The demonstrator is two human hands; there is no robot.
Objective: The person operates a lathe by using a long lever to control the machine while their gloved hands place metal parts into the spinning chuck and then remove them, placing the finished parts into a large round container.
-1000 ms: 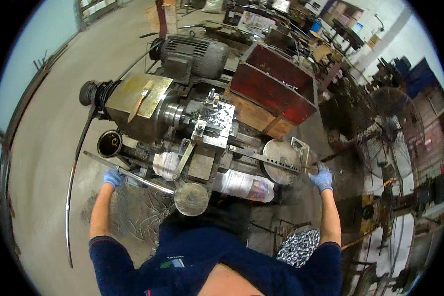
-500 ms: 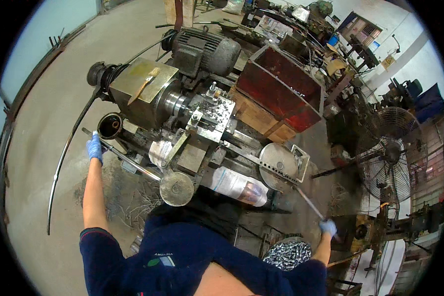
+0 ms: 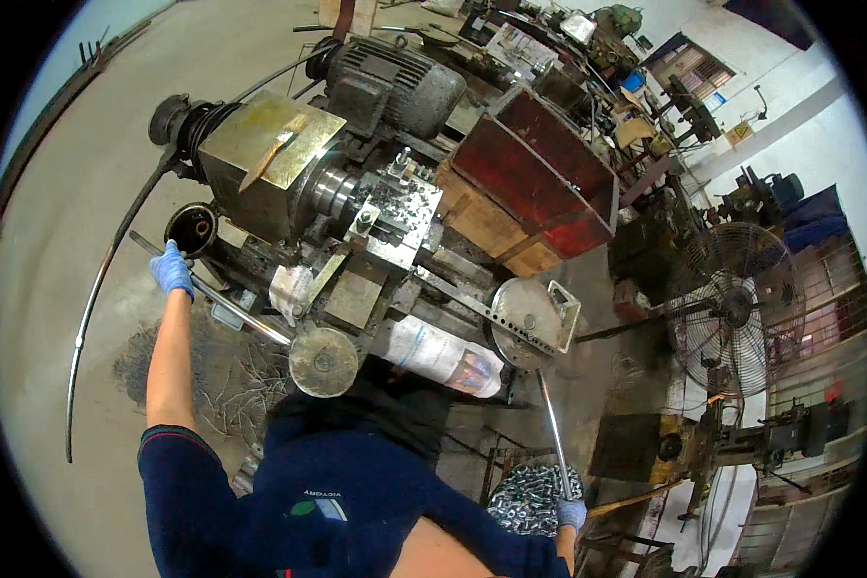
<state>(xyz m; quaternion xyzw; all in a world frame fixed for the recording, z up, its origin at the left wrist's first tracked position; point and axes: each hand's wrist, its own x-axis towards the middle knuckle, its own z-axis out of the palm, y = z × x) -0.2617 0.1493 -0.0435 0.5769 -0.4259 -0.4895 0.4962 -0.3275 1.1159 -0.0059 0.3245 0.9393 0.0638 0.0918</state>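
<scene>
My left hand (image 3: pixel 171 271), in a blue glove, is closed round the upper part of a long metal lever bar (image 3: pixel 250 321), which slopes down to a round metal disc (image 3: pixel 324 361) at the front of a small lathe. At the lower right my right hand (image 3: pixel 570 515), gloved too, grips the end of a shiny lever rod (image 3: pixel 553 416). That rod runs up to a larger round plate (image 3: pixel 528 313) beside a drilled flat bar (image 3: pixel 482 310). Metal chips cover the lathe's cross slide (image 3: pixel 400 220), in front of the spindle (image 3: pixel 335 193).
A brush (image 3: pixel 270 160) lies on the headstock; behind stands an electric motor (image 3: pixel 395 89). The dark red bin (image 3: pixel 539 159) sits on a wooden block. A basin of small metal parts (image 3: pixel 522 501) stands near my right hand. To the right is a caged fan (image 3: pixel 737 306).
My right hand has swung down and toward me with its rod, which now stands steeper. My left hand keeps hold of its bar. The whole view has shifted slightly.
</scene>
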